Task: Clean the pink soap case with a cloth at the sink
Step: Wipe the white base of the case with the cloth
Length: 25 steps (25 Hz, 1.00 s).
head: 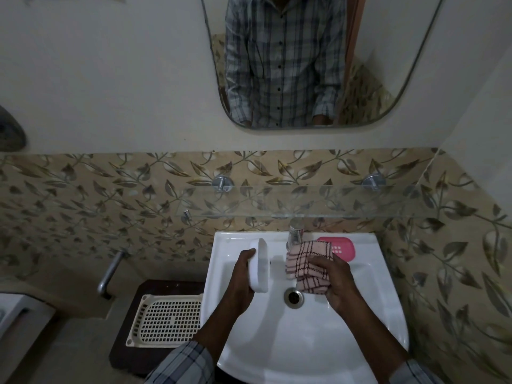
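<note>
Reached forward over the white sink (pixel 382 314) with both forearms. Left hand (pixel 240 284) gripped a white soap-case part (pixel 260 266), held on edge, long axis running away from the body. Right hand (pixel 333 284) clutched a folded pink checked cloth (pixel 309 263). Just beyond the right hand lay the pink soap case (pixel 342 248), flat on the sink rim, long axis left-to-right, nothing visible inside.

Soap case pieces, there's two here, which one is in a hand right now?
The white piece, gripped upright by the left hand over the basin. The pink piece lies untouched on the sink's back rim.
</note>
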### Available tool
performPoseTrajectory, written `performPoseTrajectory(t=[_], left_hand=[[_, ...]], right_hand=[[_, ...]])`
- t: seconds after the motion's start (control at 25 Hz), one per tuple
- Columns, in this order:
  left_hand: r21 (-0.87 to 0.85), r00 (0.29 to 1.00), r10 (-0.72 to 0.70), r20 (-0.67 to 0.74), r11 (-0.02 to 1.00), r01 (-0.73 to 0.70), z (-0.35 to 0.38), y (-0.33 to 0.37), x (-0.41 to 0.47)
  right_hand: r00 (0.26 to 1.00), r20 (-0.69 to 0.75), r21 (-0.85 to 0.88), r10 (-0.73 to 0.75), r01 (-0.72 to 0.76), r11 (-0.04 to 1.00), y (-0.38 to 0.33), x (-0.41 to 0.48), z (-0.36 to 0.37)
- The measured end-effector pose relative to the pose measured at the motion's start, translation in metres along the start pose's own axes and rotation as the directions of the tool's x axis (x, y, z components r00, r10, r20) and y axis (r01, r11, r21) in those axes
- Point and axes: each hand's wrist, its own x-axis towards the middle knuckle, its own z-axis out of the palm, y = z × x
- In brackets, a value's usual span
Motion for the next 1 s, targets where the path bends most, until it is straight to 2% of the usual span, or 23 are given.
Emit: performPoseTrajectory(t=[0.08, 0.12, 0.16, 0.2, 0.24, 0.28, 0.32, 0.36, 0.4, 0.44, 0.48, 0.52, 0.6, 0.64, 0.68, 0.76, 0.88, 0.92, 0.96, 1.0], left_hand=[[-0.054, 0.997, -0.054, 0.05, 0.997, 0.057, 0.0, 0.003, -0.002], [-0.077, 0.993, -0.091, 0.075, 0.992, 0.097, 0.0, 0.003, -0.002], [-0.107, 0.987, -0.124, 0.102, 0.985, 0.135, -0.001, 0.002, -0.001], [-0.142, 0.981, -0.149, 0.121, 0.976, 0.166, 0.001, 0.001, 0.0], [-0.195, 0.975, -0.174, 0.14, 0.96, 0.199, 0.001, 0.0, 0.002], [-0.251, 0.968, -0.192, 0.161, 0.941, 0.228, 0.002, -0.002, 0.003], [-0.301, 0.962, -0.199, 0.187, 0.921, 0.249, 0.003, -0.004, 0.004], [-0.34, 0.956, -0.195, 0.22, 0.903, 0.263, 0.002, -0.006, 0.004], [-0.371, 0.949, -0.187, 0.256, 0.887, 0.275, -0.001, -0.008, 0.003], [-0.403, 0.941, -0.185, 0.284, 0.867, 0.292, -0.004, -0.011, 0.0], [-0.431, 0.933, -0.187, 0.308, 0.847, 0.312, -0.008, -0.012, -0.004], [-0.455, 0.927, -0.187, 0.326, 0.828, 0.328, -0.011, -0.012, -0.008], [-0.487, 0.911, -0.192, 0.366, 0.794, 0.363, -0.013, -0.008, -0.012], [-0.493, 0.903, -0.199, 0.38, 0.783, 0.38, -0.012, -0.005, -0.014], [-0.482, 0.892, -0.211, 0.401, 0.779, 0.401, -0.009, -0.002, -0.016], [-0.43, 0.867, -0.25, 0.431, 0.788, 0.441, -0.004, 0.002, -0.017], [-0.349, 0.834, -0.328, 0.445, 0.794, 0.498, -0.004, 0.005, -0.018], [-0.336, 0.83, -0.34, 0.443, 0.795, 0.505, -0.005, 0.007, -0.019], [-0.328, 0.826, -0.35, 0.442, 0.794, 0.512, -0.006, 0.008, -0.02], [-0.321, 0.818, -0.363, 0.446, 0.789, 0.525, -0.008, 0.009, -0.02]], right_hand=[[0.998, 0.009, -0.155, -0.065, 0.066, 0.986, 0.0, -0.006, 0.009], [0.992, 0.033, -0.279, -0.125, 0.129, 0.952, -0.002, -0.007, 0.015], [0.976, 0.069, -0.441, -0.205, 0.214, 0.872, -0.005, -0.007, 0.021], [0.947, 0.129, -0.606, -0.294, 0.31, 0.733, -0.008, -0.009, 0.03], [0.9, 0.229, -0.725, -0.371, 0.412, 0.552, -0.009, -0.013, 0.039], [0.84, 0.365, -0.778, -0.402, 0.513, 0.364, -0.007, -0.017, 0.047], [0.773, 0.518, -0.77, -0.365, 0.608, 0.195, -0.003, -0.02, 0.052], [0.713, 0.655, -0.721, -0.25, 0.689, 0.077, 0.002, -0.02, 0.053], [0.655, 0.746, -0.656, -0.121, 0.754, 0.033, 0.006, -0.019, 0.05], [0.612, 0.791, -0.61, -0.021, 0.79, 0.056, 0.006, -0.017, 0.045], [0.566, 0.825, -0.565, 0.014, 0.823, 0.048, 0.004, -0.016, 0.037], [0.517, 0.856, -0.517, -0.004, 0.856, -0.021, 0.0, -0.013, 0.029], [0.399, 0.912, -0.409, -0.094, 0.869, -0.28, 0.0, -0.008, 0.014], [0.336, 0.933, -0.361, -0.134, 0.86, -0.362, 0.002, -0.005, 0.01], [0.287, 0.944, -0.328, -0.161, 0.858, -0.395, 0.006, -0.005, 0.008], [0.248, 0.943, -0.31, -0.221, 0.895, -0.32, 0.013, -0.008, 0.009], [0.38, 0.875, -0.416, -0.301, 0.907, -0.065, 0.012, -0.013, 0.012], [0.4, 0.869, -0.426, -0.291, 0.904, -0.03, 0.011, -0.013, 0.011], [0.384, 0.881, -0.415, -0.277, 0.908, -0.059, 0.011, -0.013, 0.009], [0.337, 0.897, -0.389, -0.286, 0.908, -0.152, 0.011, -0.012, 0.007]])
